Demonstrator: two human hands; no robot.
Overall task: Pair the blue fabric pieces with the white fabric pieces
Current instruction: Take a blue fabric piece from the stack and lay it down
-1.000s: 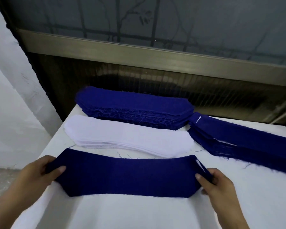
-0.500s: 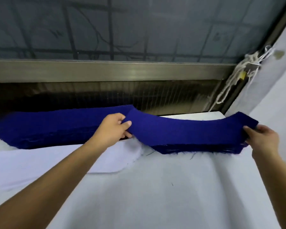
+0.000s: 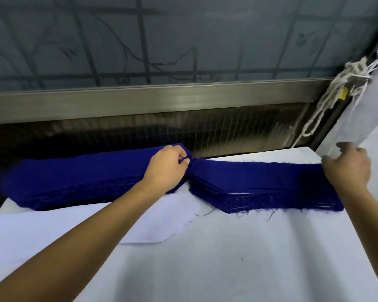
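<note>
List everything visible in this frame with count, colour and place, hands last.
left blue fabric stack: one, dark blue, far left of table
right blue fabric stack: one, dark blue, far right of table, frayed front edge
white fabric pieces: one low pile, white, in front of left stack
table: one, white-covered
window rail: one, grey metal, behind table
cord bundle: one, off-white, upper right
left hand: fingers curled on right stack's left end
right hand: blurred, at right stack's right end
</note>
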